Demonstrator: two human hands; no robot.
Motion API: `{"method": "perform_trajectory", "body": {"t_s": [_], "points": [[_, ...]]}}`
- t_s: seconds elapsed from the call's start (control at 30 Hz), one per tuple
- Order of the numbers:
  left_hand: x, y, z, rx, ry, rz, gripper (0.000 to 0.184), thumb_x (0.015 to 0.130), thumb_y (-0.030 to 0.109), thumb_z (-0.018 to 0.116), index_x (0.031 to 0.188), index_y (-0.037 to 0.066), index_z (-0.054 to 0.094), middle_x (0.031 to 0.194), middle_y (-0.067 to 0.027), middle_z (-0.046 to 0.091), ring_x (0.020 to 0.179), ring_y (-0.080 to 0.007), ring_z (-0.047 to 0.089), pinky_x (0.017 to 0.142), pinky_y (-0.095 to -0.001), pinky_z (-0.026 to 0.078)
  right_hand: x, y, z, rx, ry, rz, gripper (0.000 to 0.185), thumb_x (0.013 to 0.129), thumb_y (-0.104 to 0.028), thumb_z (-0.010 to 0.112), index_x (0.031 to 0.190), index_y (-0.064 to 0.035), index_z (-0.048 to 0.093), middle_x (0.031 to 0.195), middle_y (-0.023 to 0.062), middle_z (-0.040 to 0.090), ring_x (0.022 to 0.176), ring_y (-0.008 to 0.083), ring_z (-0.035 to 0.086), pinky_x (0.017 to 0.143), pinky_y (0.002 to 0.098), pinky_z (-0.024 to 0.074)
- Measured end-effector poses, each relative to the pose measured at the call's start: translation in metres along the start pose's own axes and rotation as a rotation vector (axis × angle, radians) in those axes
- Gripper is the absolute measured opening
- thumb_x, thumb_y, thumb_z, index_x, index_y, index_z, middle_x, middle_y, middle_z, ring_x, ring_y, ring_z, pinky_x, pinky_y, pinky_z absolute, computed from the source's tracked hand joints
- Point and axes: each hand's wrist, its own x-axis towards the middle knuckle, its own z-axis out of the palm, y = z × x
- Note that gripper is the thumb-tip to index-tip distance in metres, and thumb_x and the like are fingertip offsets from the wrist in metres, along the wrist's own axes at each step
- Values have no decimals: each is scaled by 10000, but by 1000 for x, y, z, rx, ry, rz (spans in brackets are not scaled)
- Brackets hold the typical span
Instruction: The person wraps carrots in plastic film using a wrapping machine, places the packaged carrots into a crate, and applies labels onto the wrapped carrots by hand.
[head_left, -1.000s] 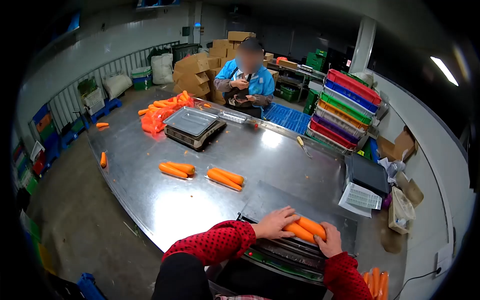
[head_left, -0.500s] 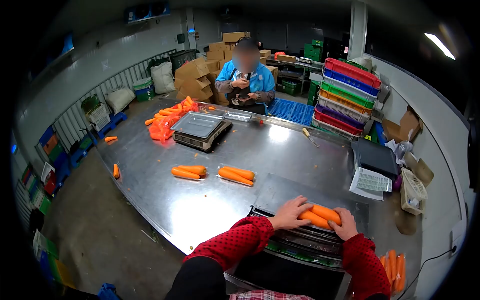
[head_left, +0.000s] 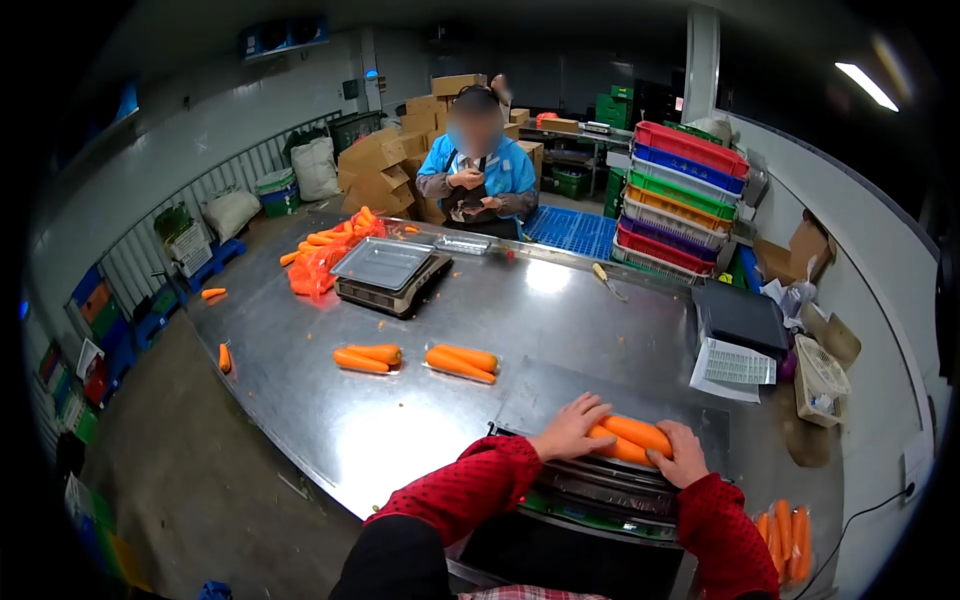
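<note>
A pair of carrots [head_left: 637, 432] lies side by side over the front of a wrapping machine [head_left: 600, 492]. My left hand [head_left: 572, 430] closes on their left end, and my right hand [head_left: 683, 456] grips the right end. Whether film or a tray is under these carrots is hidden. On the metal table [head_left: 470, 420] to the left sit two wrapped packs: one carrot pack [head_left: 461, 362] nearer the machine, another carrot pack [head_left: 367, 357] farther left.
A scale [head_left: 385, 290] with a metal tray stands beside a red net bag of carrots [head_left: 318, 265]. Across the table is a person in a blue jacket [head_left: 510, 175]. Stacked crates [head_left: 680, 200], a paper sheet [head_left: 735, 368] and bagged carrots [head_left: 785, 540] are at the right.
The view has shifted slightly, moving the scene a little left in frame. Both my hands stay on the carrots, with only slight movement.
</note>
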Motion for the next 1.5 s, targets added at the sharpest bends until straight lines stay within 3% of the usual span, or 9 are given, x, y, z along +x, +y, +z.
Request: {"method": "perform_trajectory", "body": {"t_s": [0.1, 0.17, 0.27, 0.57, 0.7, 0.83, 0.93, 1.27, 1.5], "points": [[-24, 15, -59, 116, 168, 88, 603, 851, 439, 649, 1288, 43, 524, 1281, -203, 536, 1196, -350, 504, 995, -438, 405, -24, -6, -43, -94, 263, -78, 494, 738, -217, 747, 1171, -39, 592, 1153, 193, 574, 1093, 379, 537, 954, 429, 432], [-60, 17, -84, 257, 279, -40, 405, 836, 426, 656, 947, 37, 654, 822, -148, 650, 784, -317, 642, 665, -422, 513, -69, -3, -66, -45, 176, 230, 246, 750, -231, 727, 890, -42, 654, 872, 137, 625, 775, 319, 613, 716, 408, 504], [-97, 16, -95, 516, -76, -290, 479, 807, 483, 648, 624, 40, 665, 555, -143, 616, 517, -309, 629, 506, -416, 493, -121, 7, -67, -249, -163, 618, 389, 788, -450, 676, 810, -68, 748, 729, 163, 688, 724, 339, 675, 696, 425, 531], [-83, 11, -104, 559, -256, -497, 544, 824, 555, 602, 693, 40, 721, 604, -137, 648, 582, -301, 656, 553, -399, 508, -85, -10, -46, -96, -342, 792, 433, 762, -479, 701, 825, -55, 758, 715, 168, 684, 729, 326, 678, 723, 413, 528], [-91, -6, -91, 332, -289, -604, 411, 789, 459, 636, 716, 65, 729, 680, -153, 668, 675, -325, 664, 613, -418, 519, -84, 1, -21, 9, -224, 692, 293, 767, -309, 732, 795, -18, 738, 696, 180, 670, 675, 322, 666, 670, 406, 519], [-94, -5, -86, 246, -219, -633, 277, 765, 348, 648, 733, 85, 732, 721, -156, 674, 719, -347, 661, 653, -440, 522, -91, 18, -17, 276, -196, 723, 314, 791, -270, 700, 776, 43, 698, 662, 222, 638, 615, 321, 647, 600, 398, 495], [-95, -7, -87, 211, -251, -691, 277, 773, 359, 643, 758, 100, 740, 748, -166, 682, 755, -355, 669, 698, -441, 529, -87, 23, -14, 226, 81, 545, 345, 814, -281, 675, 739, 56, 661, 636, 229, 613, 579, 354, 610, 583, 407, 482], [-90, -3, -90, 278, -258, -642, 285, 801, 341, 614, 714, 99, 734, 682, -150, 664, 694, -336, 656, 646, -427, 517, -9, 5, -11, -7, 187, 497, 340, 864, -280, 619, 1029, 14, 661, 1026, 229, 644, 932, 388, 624, 797, 445, 488], [-94, -4, -91, 268, -232, -640, 283, 793, 377, 656, 741, 112, 740, 717, -146, 677, 715, -347, 662, 643, -438, 517, -12, 3, -5, 8, 163, 586, 348, 852, -275, 635, 961, 54, 668, 759, 219, 659, 761, 386, 654, 698, 424, 506]]}}
